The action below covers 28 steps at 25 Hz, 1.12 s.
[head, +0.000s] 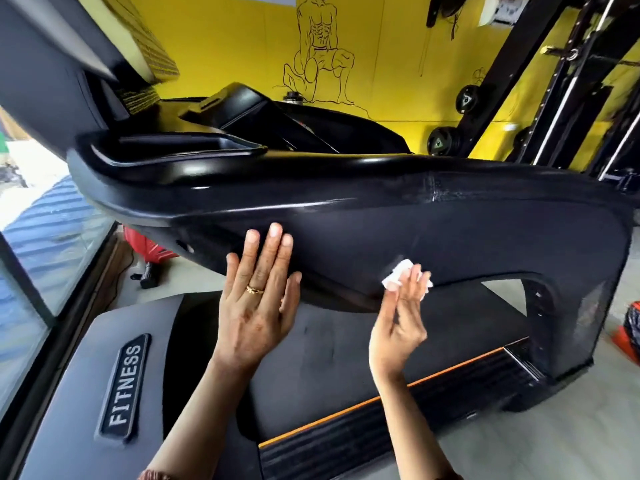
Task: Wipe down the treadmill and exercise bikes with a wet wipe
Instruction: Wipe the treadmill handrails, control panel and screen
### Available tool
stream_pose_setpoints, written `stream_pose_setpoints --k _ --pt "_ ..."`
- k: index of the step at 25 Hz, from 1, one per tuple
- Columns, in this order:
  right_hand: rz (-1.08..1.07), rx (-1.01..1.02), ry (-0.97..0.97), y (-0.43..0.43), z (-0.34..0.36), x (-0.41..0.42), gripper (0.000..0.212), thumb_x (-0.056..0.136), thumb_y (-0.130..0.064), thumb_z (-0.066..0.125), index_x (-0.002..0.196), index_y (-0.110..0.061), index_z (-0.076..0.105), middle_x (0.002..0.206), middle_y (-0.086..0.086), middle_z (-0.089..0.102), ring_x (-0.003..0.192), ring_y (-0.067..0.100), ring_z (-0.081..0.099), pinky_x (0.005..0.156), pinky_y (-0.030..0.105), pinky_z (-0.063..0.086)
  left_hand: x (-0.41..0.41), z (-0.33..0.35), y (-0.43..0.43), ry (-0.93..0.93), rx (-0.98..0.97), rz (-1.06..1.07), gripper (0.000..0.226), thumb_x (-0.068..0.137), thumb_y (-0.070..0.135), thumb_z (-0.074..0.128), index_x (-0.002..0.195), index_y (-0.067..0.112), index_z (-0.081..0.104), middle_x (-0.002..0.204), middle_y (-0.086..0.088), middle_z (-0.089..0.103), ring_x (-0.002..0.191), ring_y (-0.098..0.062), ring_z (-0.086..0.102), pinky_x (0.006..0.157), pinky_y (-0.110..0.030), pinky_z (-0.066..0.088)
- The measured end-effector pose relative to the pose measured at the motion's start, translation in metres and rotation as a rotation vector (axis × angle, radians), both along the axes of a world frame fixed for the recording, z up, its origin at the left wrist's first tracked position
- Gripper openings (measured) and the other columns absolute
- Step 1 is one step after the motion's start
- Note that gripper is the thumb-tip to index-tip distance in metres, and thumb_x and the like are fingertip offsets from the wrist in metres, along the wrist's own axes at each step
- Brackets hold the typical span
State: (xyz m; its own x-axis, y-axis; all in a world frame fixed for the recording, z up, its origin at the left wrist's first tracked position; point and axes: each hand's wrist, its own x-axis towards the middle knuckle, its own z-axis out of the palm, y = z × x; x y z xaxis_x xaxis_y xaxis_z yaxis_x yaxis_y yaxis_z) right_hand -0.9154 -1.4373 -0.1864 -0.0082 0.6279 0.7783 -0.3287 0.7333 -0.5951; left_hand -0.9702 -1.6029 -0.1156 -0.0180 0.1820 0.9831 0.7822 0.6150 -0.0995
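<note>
A black treadmill fills the view, and its broad side panel (pixel 450 244) curves down below the glossy console rim (pixel 242 161). My left hand (pixel 258 299) lies flat on the panel's lower left part, fingers straight, with a gold ring on one finger. My right hand (pixel 401 317) presses a small white wet wipe (pixel 398 273) against the panel to the right of it, its fingers over the wipe and partly hiding it. The treadmill belt (pixel 311 368) runs beneath both hands.
A grey cover with a FITNESS badge (pixel 125 384) sits lower left. An orange-edged ribbed side rail (pixel 398 410) runs lower right. A glass wall (pixel 38 271) stands at left, a yellow wall (pixel 381 64) behind, and a black weight rack with plates (pixel 554 98) at right.
</note>
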Motion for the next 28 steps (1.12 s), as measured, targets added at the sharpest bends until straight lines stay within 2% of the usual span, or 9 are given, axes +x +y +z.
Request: stream_pose_setpoints --k 6,10,12,17,20,22,24,27,28 --pt "0.15 0.48 -0.117 0.002 -0.022 0.007 0.03 0.1 -0.017 0.047 0.124 0.0 0.053 0.143 0.001 0.045 0.135 0.032 0.037 0.112 0.05 0.028 0.016 -0.016 0.038 -0.078 0.018 0.073 0.047 0.098 0.023 0.046 0.139 0.004 0.034 0.159 0.003 0.005 0.146 -0.019 0.009 0.118 -0.038 0.004" --pt "-0.005 -0.079 0.033 0.08 -0.012 0.013 0.027 0.1 -0.014 0.045 0.123 -0.007 0.055 0.135 0.022 0.045 0.132 0.042 0.036 0.112 0.052 0.029 0.019 -0.015 0.046 -0.083 0.021 0.104 0.049 0.098 0.024 0.046 0.141 0.005 0.031 0.159 0.003 0.004 0.146 -0.019 0.007 0.118 -0.038 0.002" --pt "0.012 -0.155 0.065 0.069 -0.003 0.011 0.028 0.1 -0.013 0.044 0.125 -0.01 0.056 0.137 0.021 0.043 0.135 0.039 0.033 0.113 0.052 0.026 0.021 -0.015 0.053 -0.07 0.0 0.106 0.05 0.098 0.024 0.047 0.141 0.006 0.03 0.159 0.002 0.004 0.146 -0.019 0.008 0.118 -0.037 0.003" --pt "0.161 0.586 -0.11 0.019 -0.012 0.007 0.032 0.098 -0.016 0.049 0.127 -0.001 0.052 0.144 -0.001 0.043 0.137 0.025 0.036 0.114 0.044 0.026 0.02 -0.014 0.057 -0.034 -0.04 0.125 0.051 0.097 0.026 0.048 0.142 0.008 0.031 0.159 0.003 0.008 0.145 -0.018 0.013 0.118 -0.036 0.008" --pt "-0.01 0.053 0.002 0.094 0.004 0.008 0.034 0.099 -0.013 0.046 0.121 0.011 0.056 0.142 0.011 0.043 0.134 0.038 0.037 0.111 0.048 0.031 0.019 -0.013 0.053 -0.029 -0.057 0.145 0.053 0.096 0.025 0.049 0.143 0.009 0.031 0.159 0.003 0.009 0.145 -0.018 0.014 0.118 -0.035 0.01" --pt "-0.055 -0.25 0.08 0.109 0.021 0.011 0.038 0.099 -0.014 0.044 0.123 0.014 0.054 0.137 0.023 0.042 0.132 0.046 0.034 0.114 0.038 0.029 0.019 -0.013 0.054 -0.013 -0.055 0.165 0.053 0.095 0.025 0.049 0.142 0.008 0.032 0.159 0.002 0.011 0.145 -0.019 0.015 0.118 -0.036 0.01" --pt "-0.001 -0.042 0.031 0.066 0.035 0.005 0.036 0.101 -0.018 0.042 0.124 0.007 0.057 0.136 0.023 0.043 0.134 0.042 0.034 0.115 0.036 0.025 0.019 -0.012 0.055 -0.005 -0.051 0.179 0.052 0.095 0.025 0.048 0.141 0.007 0.034 0.159 0.002 0.012 0.145 -0.019 0.016 0.118 -0.036 0.01" --pt "0.119 0.68 -0.078 0.011 0.032 0.003 0.029 0.099 -0.017 0.047 0.123 -0.004 0.055 0.131 0.011 0.051 0.135 0.031 0.037 0.114 0.046 0.024 0.018 -0.009 0.052 0.001 -0.054 0.206 0.048 0.096 0.026 0.041 0.141 0.008 0.037 0.159 0.002 0.01 0.146 -0.019 0.013 0.118 -0.036 0.007" --pt "0.091 0.763 -0.095 0.022 0.034 0.003 0.029 0.099 -0.016 0.047 0.124 -0.003 0.054 0.131 0.01 0.052 0.135 0.029 0.037 0.113 0.047 0.026 0.017 -0.007 0.049 0.011 -0.056 0.216 0.049 0.096 0.026 0.04 0.141 0.009 0.037 0.159 0.002 0.01 0.146 -0.019 0.012 0.118 -0.036 0.006"
